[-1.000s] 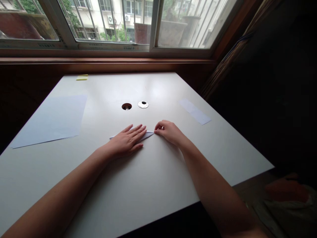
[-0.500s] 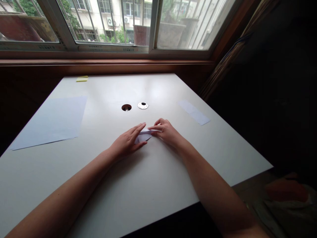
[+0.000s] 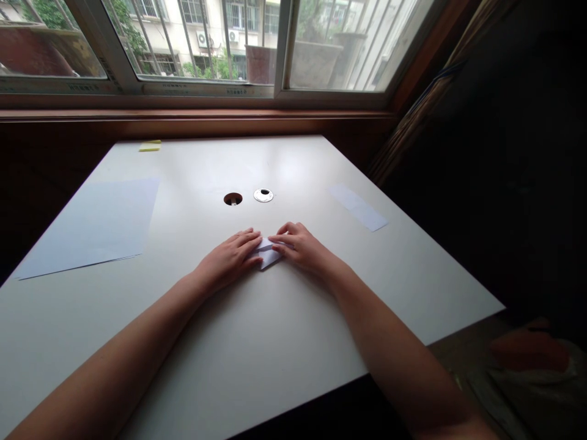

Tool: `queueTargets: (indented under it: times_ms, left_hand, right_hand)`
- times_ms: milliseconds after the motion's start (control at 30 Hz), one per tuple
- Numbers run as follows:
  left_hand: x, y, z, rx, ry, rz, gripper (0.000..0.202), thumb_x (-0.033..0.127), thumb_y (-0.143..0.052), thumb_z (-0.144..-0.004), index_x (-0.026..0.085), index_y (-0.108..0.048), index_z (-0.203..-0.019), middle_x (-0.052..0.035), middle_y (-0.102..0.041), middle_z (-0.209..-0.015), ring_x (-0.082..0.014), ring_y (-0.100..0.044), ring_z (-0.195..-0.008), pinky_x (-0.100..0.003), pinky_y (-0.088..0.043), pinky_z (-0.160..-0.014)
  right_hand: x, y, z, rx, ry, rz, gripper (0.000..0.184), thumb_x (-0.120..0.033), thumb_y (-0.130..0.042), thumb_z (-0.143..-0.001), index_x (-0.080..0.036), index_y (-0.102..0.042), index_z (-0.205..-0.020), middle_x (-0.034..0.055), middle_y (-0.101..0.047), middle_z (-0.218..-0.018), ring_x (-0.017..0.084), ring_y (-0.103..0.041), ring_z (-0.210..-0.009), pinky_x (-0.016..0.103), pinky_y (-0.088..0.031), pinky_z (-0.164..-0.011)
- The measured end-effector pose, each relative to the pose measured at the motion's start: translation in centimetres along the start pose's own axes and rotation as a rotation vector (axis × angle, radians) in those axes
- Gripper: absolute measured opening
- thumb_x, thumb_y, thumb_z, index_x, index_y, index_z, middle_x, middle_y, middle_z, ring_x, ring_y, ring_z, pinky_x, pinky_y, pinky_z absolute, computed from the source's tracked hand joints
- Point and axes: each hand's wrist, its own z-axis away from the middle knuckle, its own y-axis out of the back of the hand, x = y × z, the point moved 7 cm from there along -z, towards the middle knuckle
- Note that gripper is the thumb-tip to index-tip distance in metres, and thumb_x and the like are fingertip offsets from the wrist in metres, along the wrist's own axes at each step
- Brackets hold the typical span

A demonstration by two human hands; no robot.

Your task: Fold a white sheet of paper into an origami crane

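A small piece of folded white paper (image 3: pixel 269 256) lies on the white table between my hands, with a raised fold across its top. Across its left end my left hand (image 3: pixel 233 253) rests flat, fingers stretched out and pressing the paper down. At the right end, the fingertips of my right hand (image 3: pixel 298 244) pinch the paper by its folded edge. Both ends of the paper are hidden under my fingers.
Large white sheets (image 3: pixel 96 226) lie on the table's left side, and a narrow paper strip (image 3: pixel 358 208) on the right. Beyond my hands are a round table hole (image 3: pixel 233 199) and a loose ring cover (image 3: pixel 263 195). Yellow sticky notes (image 3: pixel 150 146) sit at the far left edge.
My left hand has lowered and flattened onto the paper, its thumb moving slightly left. My right hand has shifted a little left, keeping its pinch. More of the paper's front part shows.
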Motion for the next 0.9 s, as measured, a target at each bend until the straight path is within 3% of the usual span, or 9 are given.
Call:
queueTargets:
  times_ms: [200, 433, 667, 833, 900]
  left_hand:
    - [0.7, 1.0, 0.0, 0.121, 0.091, 0.074, 0.047, 0.045, -0.059, -0.094, 0.02, -0.045, -0.131, -0.0129, -0.055, -0.132, -0.0286, -0.052, -0.121, -0.049, -0.048, -0.102]
    - [1.5, 1.1, 0.0, 0.144, 0.036, 0.077, 0.028, 0.043, -0.059, -0.094, 0.02, -0.047, -0.104, -0.0121, -0.054, -0.12, -0.0268, -0.053, -0.106, -0.046, -0.051, -0.089]
    - [1.6, 1.3, 0.2, 0.197, 0.085, 0.086, 0.043, 0.042, -0.067, -0.089, 0.023, -0.043, -0.119, -0.0126, -0.05, -0.125, -0.0294, -0.052, -0.111, -0.047, -0.051, -0.089]
    - [1.2, 1.5, 0.0, 0.188, 0.116, 0.063, 0.063, 0.049, -0.065, -0.089, 0.022, -0.038, -0.138, -0.0113, -0.057, -0.114, -0.0279, -0.053, -0.103, -0.046, -0.049, -0.09]
    - [0.9, 1.8, 0.0, 0.199, 0.119, 0.09, 0.057, 0.051, -0.062, -0.09, 0.022, -0.046, -0.136, -0.0093, -0.061, -0.105, -0.0259, -0.056, -0.097, -0.043, -0.05, -0.088]
  right_hand:
    - [-0.1, -0.3, -0.5, 0.053, -0.096, -0.142, 0.024, -0.034, -0.055, -0.098, -0.025, -0.075, -0.108, 0.0062, -0.062, -0.099, 0.02, -0.057, -0.098, 0.034, -0.045, -0.092]
    - [0.5, -0.4, -0.5, 0.024, -0.269, -0.235, 0.015, -0.034, -0.061, -0.091, -0.02, -0.069, -0.092, 0.0022, -0.066, -0.091, 0.016, -0.058, -0.087, 0.029, -0.043, -0.079]
    - [0.7, -0.4, -0.3, 0.004, -0.35, -0.312, 0.018, -0.039, -0.062, -0.088, -0.021, -0.064, -0.089, 0.0004, -0.068, -0.09, 0.015, -0.059, -0.08, 0.027, -0.042, -0.07]
    - [0.7, -0.3, -0.3, 0.012, -0.339, -0.404, 0.018, -0.038, -0.065, -0.085, -0.021, -0.067, -0.09, -0.0004, -0.07, -0.088, 0.014, -0.059, -0.078, 0.026, -0.044, -0.071]
    - [0.5, -0.2, -0.4, 0.024, -0.309, -0.415, 0.018, -0.038, -0.067, -0.085, -0.021, -0.068, -0.09, 0.0001, -0.07, -0.088, 0.015, -0.059, -0.079, 0.027, -0.044, -0.072]
